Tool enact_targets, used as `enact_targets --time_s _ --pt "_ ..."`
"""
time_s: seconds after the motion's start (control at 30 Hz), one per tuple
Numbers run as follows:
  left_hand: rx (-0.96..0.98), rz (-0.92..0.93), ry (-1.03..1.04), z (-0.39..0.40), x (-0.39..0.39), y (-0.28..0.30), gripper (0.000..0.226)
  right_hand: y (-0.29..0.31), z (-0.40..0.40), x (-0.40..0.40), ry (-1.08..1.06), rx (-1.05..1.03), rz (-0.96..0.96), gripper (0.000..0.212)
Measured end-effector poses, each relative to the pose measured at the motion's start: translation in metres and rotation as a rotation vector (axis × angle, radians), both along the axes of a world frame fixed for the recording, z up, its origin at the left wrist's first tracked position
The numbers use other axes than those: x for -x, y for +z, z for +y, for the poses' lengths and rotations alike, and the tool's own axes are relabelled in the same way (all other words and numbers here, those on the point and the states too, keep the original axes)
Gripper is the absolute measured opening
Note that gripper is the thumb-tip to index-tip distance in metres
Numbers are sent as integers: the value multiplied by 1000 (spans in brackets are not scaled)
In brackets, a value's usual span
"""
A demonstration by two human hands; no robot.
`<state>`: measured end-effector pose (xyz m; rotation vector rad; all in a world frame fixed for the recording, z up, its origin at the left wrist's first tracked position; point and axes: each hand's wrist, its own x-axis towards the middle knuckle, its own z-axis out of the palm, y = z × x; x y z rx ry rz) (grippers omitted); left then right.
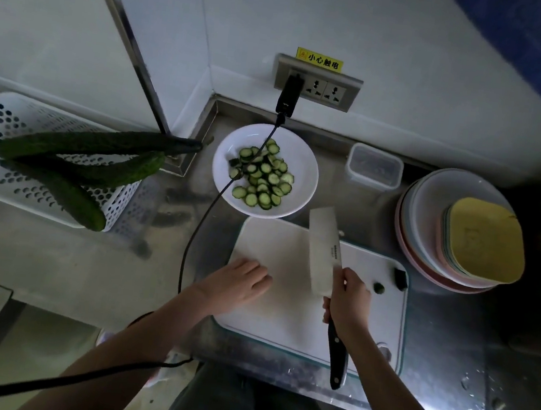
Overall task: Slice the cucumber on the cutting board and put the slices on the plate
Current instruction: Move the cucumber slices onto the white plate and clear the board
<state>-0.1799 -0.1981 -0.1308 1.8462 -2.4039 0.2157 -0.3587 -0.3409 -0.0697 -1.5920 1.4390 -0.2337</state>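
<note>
Our right hand (349, 303) grips the knife (323, 248); our flat, empty left hand (238, 286) at nine o'clock risks a nick.

forearms (157, 337): bare, no sleeves | legs (237, 405): dark trousers, possibly denim

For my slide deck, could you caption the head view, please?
Cucumber slices fill the plate; right hand grips the knife.
</note>
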Motion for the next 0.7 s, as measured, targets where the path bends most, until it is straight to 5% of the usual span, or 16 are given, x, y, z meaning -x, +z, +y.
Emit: enact_targets --time_s 0.2,0.37,0.47,0.57,0.7 --pt "86 157 144 -8 -4 0 47 -5 11 5 77 -6 47 33" --pt "300 845 785 -57 -16 42 27 -7 13 12 57 -21 45 34" --pt "134 1116 983 -101 -43 51 41 -8 14 15 24 -41 38 33" --pt "-24 1117 928 -110 -58 48 47 -9 13 15 8 -56 17 31" --pt "238 783 1132 -82 -53 33 28 -12 14 13 -11 -85 15 30"
